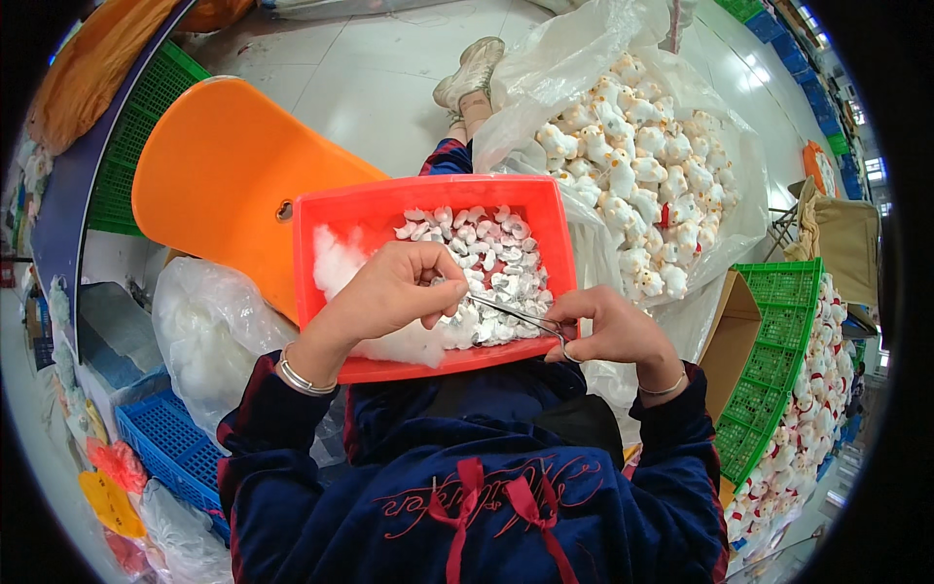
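Observation:
My right hand (615,331) grips the ring handles of slim metal forceps (514,311), which point left toward my other hand. With its fingers pinched together, my left hand (401,290) meets the forceps' tip; what it holds, if anything, is hidden by the fingers. Both hands are over a red plastic tray (428,187) on my lap. Many small white fabric pieces (486,258), some with a greyish sheen, lie in the tray. White stuffing (336,258) is heaped along its left side, partly under my left hand and wrist.
An orange chair (233,156) stands at the left beyond the tray. Clear plastic bags (209,316) and a blue crate (175,433) are at my left. A large clear bag of white plush toys (632,161) sits ahead right, near a green crate (778,341) and cardboard box (732,326).

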### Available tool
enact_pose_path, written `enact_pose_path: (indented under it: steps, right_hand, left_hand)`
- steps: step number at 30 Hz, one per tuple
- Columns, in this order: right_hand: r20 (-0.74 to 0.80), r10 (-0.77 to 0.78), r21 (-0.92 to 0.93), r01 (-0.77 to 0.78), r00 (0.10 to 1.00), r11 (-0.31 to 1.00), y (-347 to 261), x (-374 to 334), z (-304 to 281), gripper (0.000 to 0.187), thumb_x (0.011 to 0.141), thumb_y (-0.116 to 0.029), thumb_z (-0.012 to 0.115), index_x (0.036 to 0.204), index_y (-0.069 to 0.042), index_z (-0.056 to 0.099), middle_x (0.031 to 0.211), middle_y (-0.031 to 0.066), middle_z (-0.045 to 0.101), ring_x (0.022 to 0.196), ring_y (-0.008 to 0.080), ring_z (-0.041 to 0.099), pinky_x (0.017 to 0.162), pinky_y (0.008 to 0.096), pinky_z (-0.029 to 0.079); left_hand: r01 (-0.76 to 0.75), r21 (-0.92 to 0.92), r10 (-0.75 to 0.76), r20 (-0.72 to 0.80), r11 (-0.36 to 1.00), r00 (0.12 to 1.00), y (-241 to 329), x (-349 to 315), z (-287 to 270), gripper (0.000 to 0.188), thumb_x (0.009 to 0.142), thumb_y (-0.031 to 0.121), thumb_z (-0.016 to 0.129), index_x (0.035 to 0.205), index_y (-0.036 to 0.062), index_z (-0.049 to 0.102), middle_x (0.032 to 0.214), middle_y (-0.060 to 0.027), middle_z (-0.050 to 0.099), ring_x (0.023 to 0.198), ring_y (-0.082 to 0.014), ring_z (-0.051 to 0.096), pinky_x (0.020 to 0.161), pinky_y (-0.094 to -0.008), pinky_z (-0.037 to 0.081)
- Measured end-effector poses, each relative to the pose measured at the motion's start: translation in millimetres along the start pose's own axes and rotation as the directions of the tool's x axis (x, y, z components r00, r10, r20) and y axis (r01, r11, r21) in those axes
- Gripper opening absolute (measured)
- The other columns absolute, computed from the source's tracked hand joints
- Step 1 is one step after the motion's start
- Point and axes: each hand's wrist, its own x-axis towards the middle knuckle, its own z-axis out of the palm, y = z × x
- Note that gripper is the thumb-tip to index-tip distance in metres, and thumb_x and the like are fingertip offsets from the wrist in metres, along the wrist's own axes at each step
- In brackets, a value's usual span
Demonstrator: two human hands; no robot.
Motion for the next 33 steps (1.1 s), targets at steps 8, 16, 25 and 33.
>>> enact_pose_path:
  steps: [8, 16, 25, 33]
  right_hand:
    - [-0.153, -0.089, -0.473, 0.007, 0.984, 0.881, -24, -8, -4, 0.03, 0.074, -0.019, 0.084, 0.096, -0.003, 0.071, 0.079, 0.0076, 0.065, 0.078, 0.0286, 0.062, 0.07, 0.0401, 0.047]
    - [-0.203, -0.23, -0.828, -0.041, 0.952, 0.559, -55, -12, 0, 0.034, 0.071, -0.022, 0.084, 0.101, -0.013, 0.07, 0.091, 0.0023, 0.064, 0.093, 0.0235, 0.059, 0.081, 0.04, 0.04]
    - [-0.256, -0.232, -0.827, -0.088, 0.939, 0.555, -56, -14, 7, 0.041, 0.069, -0.023, 0.085, 0.104, -0.012, 0.068, 0.095, 0.0029, 0.064, 0.098, 0.0249, 0.059, 0.086, 0.0417, 0.039]
    - [-0.252, -0.086, -0.597, -0.085, 0.964, 0.797, -47, -17, 10, 0.042, 0.074, -0.025, 0.086, 0.11, -0.01, 0.071, 0.095, 0.0033, 0.067, 0.098, 0.0249, 0.061, 0.087, 0.0389, 0.041]
  left_hand:
    - [0.071, 0.002, -0.068, -0.255, 0.997, 0.964, 2, -1, -9, 0.029, 0.098, 0.026, 0.07, 0.079, 0.0048, 0.062, 0.071, -0.0011, 0.065, 0.054, -0.0054, 0.054, 0.051, -0.0219, 0.043]
    - [0.118, 0.054, -0.108, -0.161, 0.992, 0.981, 0, 10, 1, 0.029, 0.101, 0.025, 0.068, 0.079, 0.0063, 0.065, 0.066, -0.0007, 0.063, 0.05, -0.0048, 0.052, 0.049, -0.0205, 0.041]
    - [0.032, -0.156, -0.066, -0.219, 0.987, 0.973, -14, 11, 1, 0.016, 0.098, 0.018, 0.071, 0.099, 0.0021, 0.069, 0.084, -0.0036, 0.07, 0.066, -0.0068, 0.063, 0.059, -0.0209, 0.053]
    - [-0.148, -0.282, 0.035, -0.37, 0.948, 0.928, -15, 8, 20, 0.017, 0.099, 0.008, 0.067, 0.111, -0.0032, 0.07, 0.105, -0.0114, 0.075, 0.09, -0.015, 0.075, 0.068, -0.0228, 0.06]
